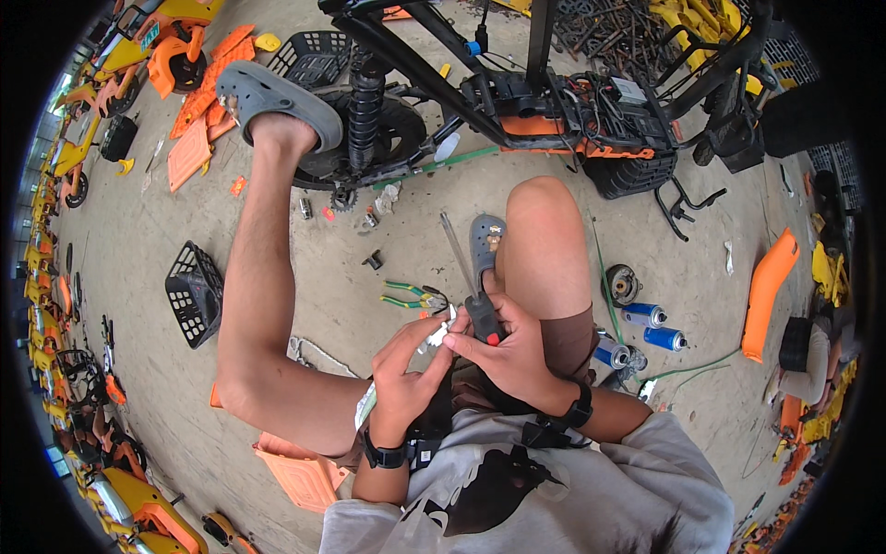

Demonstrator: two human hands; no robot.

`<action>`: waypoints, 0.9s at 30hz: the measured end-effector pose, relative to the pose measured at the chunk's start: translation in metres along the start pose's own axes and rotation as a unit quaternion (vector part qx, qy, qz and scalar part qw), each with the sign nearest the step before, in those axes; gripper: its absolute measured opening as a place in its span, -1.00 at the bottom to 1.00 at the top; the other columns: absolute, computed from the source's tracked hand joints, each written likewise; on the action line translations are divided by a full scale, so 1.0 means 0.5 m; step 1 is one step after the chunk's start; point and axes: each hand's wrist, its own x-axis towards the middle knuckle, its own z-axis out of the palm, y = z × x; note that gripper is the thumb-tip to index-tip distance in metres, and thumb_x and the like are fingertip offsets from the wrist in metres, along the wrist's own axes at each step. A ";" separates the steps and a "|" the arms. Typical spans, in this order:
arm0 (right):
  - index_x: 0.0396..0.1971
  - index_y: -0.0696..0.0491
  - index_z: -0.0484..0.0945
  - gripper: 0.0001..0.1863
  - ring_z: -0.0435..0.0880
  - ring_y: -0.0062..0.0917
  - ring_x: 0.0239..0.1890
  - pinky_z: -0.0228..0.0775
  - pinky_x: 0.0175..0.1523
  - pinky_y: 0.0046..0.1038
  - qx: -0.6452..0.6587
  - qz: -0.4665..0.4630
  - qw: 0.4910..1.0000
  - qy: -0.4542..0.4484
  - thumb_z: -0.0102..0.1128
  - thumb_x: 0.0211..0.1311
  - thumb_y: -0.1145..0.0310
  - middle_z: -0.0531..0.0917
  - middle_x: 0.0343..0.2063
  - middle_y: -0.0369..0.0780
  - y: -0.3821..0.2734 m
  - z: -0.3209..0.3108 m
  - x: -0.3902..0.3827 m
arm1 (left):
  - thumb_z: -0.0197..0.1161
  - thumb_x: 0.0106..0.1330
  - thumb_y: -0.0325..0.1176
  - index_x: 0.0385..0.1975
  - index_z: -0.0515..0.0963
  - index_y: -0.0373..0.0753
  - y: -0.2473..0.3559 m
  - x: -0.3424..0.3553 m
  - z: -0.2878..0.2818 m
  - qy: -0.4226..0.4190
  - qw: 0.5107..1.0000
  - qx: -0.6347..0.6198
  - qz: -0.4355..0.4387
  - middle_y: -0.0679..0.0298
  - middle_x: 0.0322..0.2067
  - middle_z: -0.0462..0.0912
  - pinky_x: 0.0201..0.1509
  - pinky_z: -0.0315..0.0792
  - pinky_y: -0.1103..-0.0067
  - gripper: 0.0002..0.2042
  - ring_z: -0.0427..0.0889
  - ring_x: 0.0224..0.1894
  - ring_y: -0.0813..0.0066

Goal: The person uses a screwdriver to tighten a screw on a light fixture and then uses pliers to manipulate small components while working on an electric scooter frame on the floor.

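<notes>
Both hands meet above my lap. In my right hand (517,355) is a screwdriver (482,317) with a dark handle and a red patch, its long metal shaft tilted up and away to the left. My left hand (403,369) is closed, pinching a small white piece (438,334) whose kind I cannot make out. The right thumb reaches close to that piece. Just beyond the left fingertips, green-handled pliers (406,294) lie on the concrete floor.
Ahead stands a stripped scooter frame (452,92) with exposed wiring; my left foot rests by its wheel. A black basket (194,294) lies at left. Blue spray cans (644,315) and a round metal part (623,283) lie at right, near an orange panel (770,294).
</notes>
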 end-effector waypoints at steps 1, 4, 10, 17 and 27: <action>-0.20 0.16 0.51 -0.70 0.58 -0.74 -0.25 0.47 -0.09 -0.63 0.000 0.001 1.000 -0.001 0.42 0.10 0.51 0.65 -0.31 -0.31 0.000 0.000 0.000 | 0.35 0.08 -0.63 -0.14 0.60 -0.39 0.001 0.001 -0.001 0.000 1.000 0.003 0.002 0.11 -0.21 0.72 -0.04 0.52 0.57 -0.70 0.71 -0.16 0.39; -0.19 0.17 0.51 -0.71 0.59 -0.73 -0.24 0.47 -0.08 -0.62 0.000 0.006 1.000 0.000 0.42 0.11 0.50 0.66 -0.31 -0.30 0.000 0.001 -0.001 | 0.35 0.08 -0.63 -0.16 0.61 -0.39 0.002 0.003 -0.002 0.002 1.000 0.009 0.008 0.10 -0.21 0.72 -0.04 0.52 0.57 -0.71 0.72 -0.16 0.37; -0.19 0.17 0.52 -0.72 0.61 -0.72 -0.23 0.46 -0.09 -0.62 -0.011 0.001 1.000 0.007 0.41 0.13 0.49 0.68 -0.31 -0.28 -0.010 0.004 -0.005 | 0.36 0.06 -0.64 -0.16 0.61 -0.39 0.004 0.003 -0.003 0.002 1.000 0.008 0.011 0.08 -0.21 0.72 -0.03 0.53 0.52 -0.70 0.72 -0.16 0.29; -0.20 0.20 0.55 -0.71 0.62 -0.75 -0.31 0.46 -0.19 -0.63 -0.102 -0.054 0.993 0.027 0.43 0.10 0.47 0.70 -0.37 -0.26 -0.014 0.003 -0.005 | 0.37 0.03 -0.66 -0.16 0.60 -0.41 0.005 0.001 -0.004 0.002 1.000 0.012 0.008 0.03 -0.20 0.70 0.00 0.54 0.44 -0.68 0.71 -0.14 0.15; -0.24 0.19 0.56 -0.74 0.59 -0.75 -0.30 0.46 -0.17 -0.64 -0.139 -0.057 0.988 0.025 0.43 0.10 0.50 0.69 -0.36 -0.29 -0.017 0.003 -0.008 | 0.38 -0.01 -0.66 -0.18 0.61 -0.41 0.003 0.004 -0.002 0.005 0.998 0.038 0.049 0.02 -0.19 0.70 0.01 0.56 0.43 -0.67 0.70 -0.13 0.11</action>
